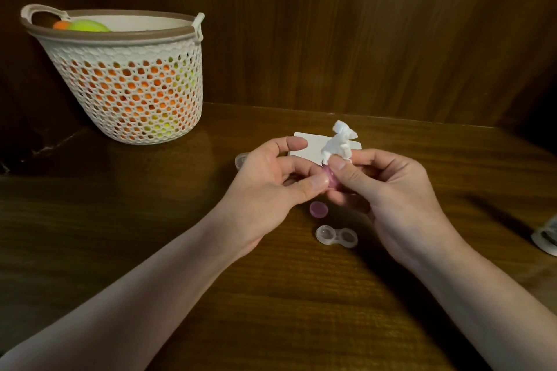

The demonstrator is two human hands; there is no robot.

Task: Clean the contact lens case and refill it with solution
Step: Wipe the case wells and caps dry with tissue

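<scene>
My left hand pinches a small pink cap between thumb and fingers at the centre of the wooden table. My right hand pinches a crumpled white tissue and pushes it against that cap. Below the hands, a second pink cap lies on the table. Just in front of it sits the clear contact lens case with both wells uncovered. A folded white tissue lies flat behind the hands.
A white mesh basket holding orange and yellow-green things stands at the back left. A small clear round object peeks out behind my left hand. A pale object is cut off at the right edge. Wooden walls close the back.
</scene>
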